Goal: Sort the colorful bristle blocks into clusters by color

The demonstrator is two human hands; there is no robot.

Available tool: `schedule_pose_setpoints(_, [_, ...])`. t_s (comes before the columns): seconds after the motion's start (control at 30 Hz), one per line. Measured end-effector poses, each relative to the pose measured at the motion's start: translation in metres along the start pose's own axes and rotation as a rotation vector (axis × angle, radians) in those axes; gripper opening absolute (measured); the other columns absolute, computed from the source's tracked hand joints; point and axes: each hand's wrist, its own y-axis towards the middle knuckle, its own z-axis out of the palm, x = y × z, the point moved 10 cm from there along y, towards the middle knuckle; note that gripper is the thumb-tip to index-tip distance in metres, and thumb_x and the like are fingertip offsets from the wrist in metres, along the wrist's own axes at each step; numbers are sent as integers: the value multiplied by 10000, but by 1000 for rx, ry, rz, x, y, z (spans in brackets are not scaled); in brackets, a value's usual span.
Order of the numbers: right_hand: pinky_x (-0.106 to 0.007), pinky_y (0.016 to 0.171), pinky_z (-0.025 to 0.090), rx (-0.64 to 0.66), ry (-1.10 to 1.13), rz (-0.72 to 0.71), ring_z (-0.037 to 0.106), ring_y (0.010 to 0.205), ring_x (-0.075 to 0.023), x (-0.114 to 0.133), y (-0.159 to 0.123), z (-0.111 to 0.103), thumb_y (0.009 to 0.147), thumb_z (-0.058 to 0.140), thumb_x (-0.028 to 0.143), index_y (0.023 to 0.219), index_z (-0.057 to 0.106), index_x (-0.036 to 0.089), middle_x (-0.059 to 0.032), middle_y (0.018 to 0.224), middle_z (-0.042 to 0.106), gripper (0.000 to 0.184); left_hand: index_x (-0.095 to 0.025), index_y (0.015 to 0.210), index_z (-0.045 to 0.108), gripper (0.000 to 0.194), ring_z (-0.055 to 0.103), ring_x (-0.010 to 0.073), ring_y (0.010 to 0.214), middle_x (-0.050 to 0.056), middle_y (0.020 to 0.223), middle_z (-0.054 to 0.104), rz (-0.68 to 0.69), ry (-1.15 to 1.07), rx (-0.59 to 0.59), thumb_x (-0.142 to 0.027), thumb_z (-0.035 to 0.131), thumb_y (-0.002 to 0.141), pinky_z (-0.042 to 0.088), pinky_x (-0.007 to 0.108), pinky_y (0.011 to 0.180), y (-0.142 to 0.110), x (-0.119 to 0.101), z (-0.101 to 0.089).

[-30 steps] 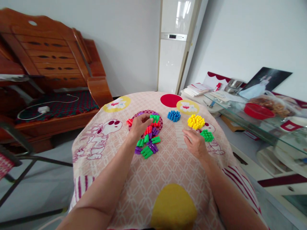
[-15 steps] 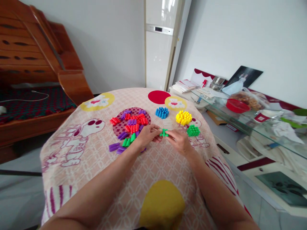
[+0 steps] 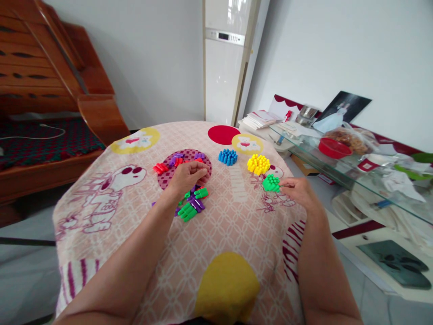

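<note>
My left hand (image 3: 191, 177) hovers over the loose plastic building blocks on the left, its fingers bent but apart, with nothing visible in them. Under and around it lie red blocks (image 3: 160, 168), purple blocks (image 3: 199, 204) and green blocks (image 3: 188, 211), partly covered by the hand and forearm. My right hand (image 3: 297, 189) is at the right edge of the green block cluster (image 3: 271, 183), thumb and fingers pinched on a green block there. Just behind that cluster stands a yellow block cluster (image 3: 259, 164). A blue block cluster (image 3: 228, 156) stands further left.
A patterned cloth (image 3: 233, 234) covers the round table. On the right, a glass shelf (image 3: 382, 185) holds a red bowl (image 3: 334, 148), papers and bags. A wooden bench (image 3: 91, 108) stands at left, and a tall white air conditioner (image 3: 221, 76) at the back.
My hands have parted. The right one moved right to the green cluster, and the left moved left over the loose blocks. The green block that was between them is at the green cluster.
</note>
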Motion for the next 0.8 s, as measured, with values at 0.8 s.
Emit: schedule_pose_setpoints(0.8, [-269,522,456,-28,-189,-51,636,580,-184,-11,10,6,631,637,275,741,740,188,-49,655,723,174,-147,866,702,226,635,144,547,27,651,695,35,234,-177,-288,692,691,534,260,549,5,-1,-63])
